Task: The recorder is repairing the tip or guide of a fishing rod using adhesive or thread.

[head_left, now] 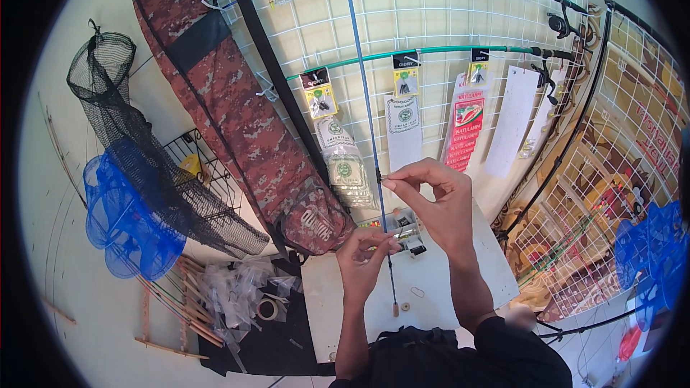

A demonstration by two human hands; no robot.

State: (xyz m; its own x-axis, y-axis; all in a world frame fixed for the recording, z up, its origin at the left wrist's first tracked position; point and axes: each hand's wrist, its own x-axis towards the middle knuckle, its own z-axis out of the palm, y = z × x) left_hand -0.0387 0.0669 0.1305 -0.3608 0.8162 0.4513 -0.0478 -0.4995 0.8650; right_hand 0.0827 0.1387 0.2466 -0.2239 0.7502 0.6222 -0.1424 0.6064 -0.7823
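A thin blue fishing rod [363, 65] runs from the top of the view down to the table, slightly tilted. Closed on its lower part is my left hand [361, 255], thumb and finger pinched at the shaft. Higher up, my right hand [437, 197] is closed in a pinch right beside the rod, at a small dark piece [379, 174] on the shaft. Whatever lies between those right fingertips is too small to make out. Behind my left fingers stands a compartment box [412, 243] with small parts, partly hidden.
On the white table [460, 287] lie a rubber band [417, 292] and a small round piece [405, 307]. At left are a camouflage rod bag [230, 93], a black net [136, 136], and a tape roll [267, 309] among plastic bags. A wire grid [445, 21] holds rods and packets.
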